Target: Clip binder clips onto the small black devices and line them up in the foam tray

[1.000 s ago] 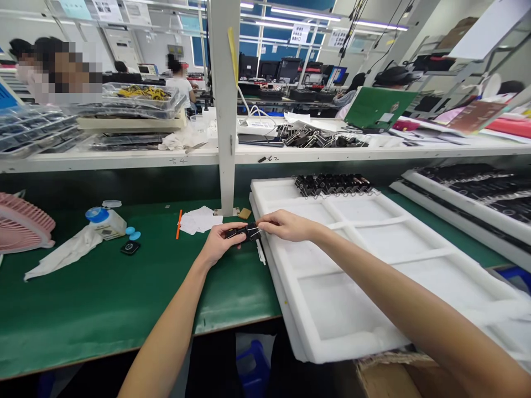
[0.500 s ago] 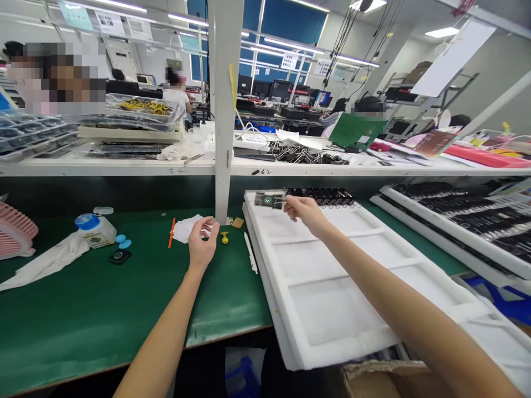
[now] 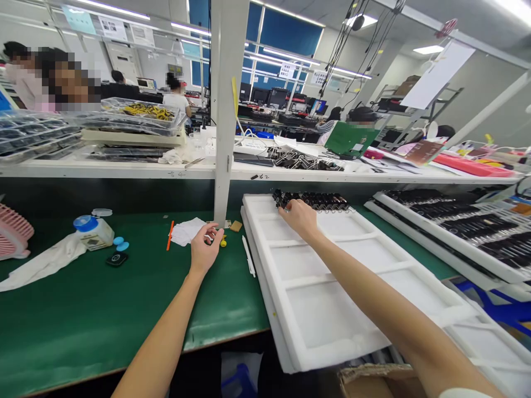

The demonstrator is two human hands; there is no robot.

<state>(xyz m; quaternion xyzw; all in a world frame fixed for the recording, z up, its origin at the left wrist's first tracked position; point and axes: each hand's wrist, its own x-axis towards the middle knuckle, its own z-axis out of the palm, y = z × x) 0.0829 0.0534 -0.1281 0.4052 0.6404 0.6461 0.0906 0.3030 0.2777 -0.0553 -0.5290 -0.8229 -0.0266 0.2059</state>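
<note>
My right hand point(image 3: 299, 218) is at the back of a white foam tray point(image 3: 259, 276), fingers pinched on a watch case clamped in black binder clips point(image 3: 277, 198). The piece is turned on edge beside a row of similar clipped pieces point(image 3: 327, 199), and my fingers partly hide it. My left hand point(image 3: 204, 251) hovers above the green mat point(image 3: 157, 298), fingers curved and apart, holding nothing. Close to it are a crumpled white wipe point(image 3: 185, 232), a small yellow object point(image 3: 223, 241) and an orange stick point(image 3: 170, 235).
A white pen point(image 3: 249, 256) lies along the tray's left side. Further left are a blue-capped bottle point(image 3: 93, 232), a white cloth point(image 3: 50, 262) and a dark watch point(image 3: 116, 258). Another filled tray point(image 3: 456, 232) stands at right. A white post point(image 3: 224, 110) rises from the bench; people sit beyond the shelf.
My right hand has brought the clipped watch case in beside the row and turned it from flat, green-lit face showing, onto its edge. My left hand has shifted slightly right.
</note>
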